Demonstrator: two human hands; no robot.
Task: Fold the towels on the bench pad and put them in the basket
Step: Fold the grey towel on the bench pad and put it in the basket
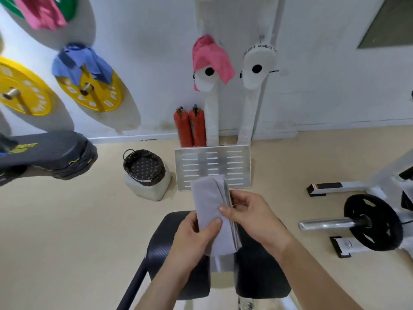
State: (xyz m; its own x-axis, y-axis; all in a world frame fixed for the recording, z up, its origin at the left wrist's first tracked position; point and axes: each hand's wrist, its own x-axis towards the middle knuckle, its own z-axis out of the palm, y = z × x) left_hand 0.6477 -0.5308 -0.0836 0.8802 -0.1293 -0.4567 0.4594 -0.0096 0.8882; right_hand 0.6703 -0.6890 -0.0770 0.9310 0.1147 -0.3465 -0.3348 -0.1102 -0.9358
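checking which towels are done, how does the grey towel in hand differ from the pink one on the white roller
Shape: the grey towel is folded into a narrow layered stack; the pink towel hangs loose and crumpled.
Place: the grey towel is gripped by the left hand and right hand above the bench pad; the pink towel drapes untouched over a white roller pad.
Shared: neither is in the basket.
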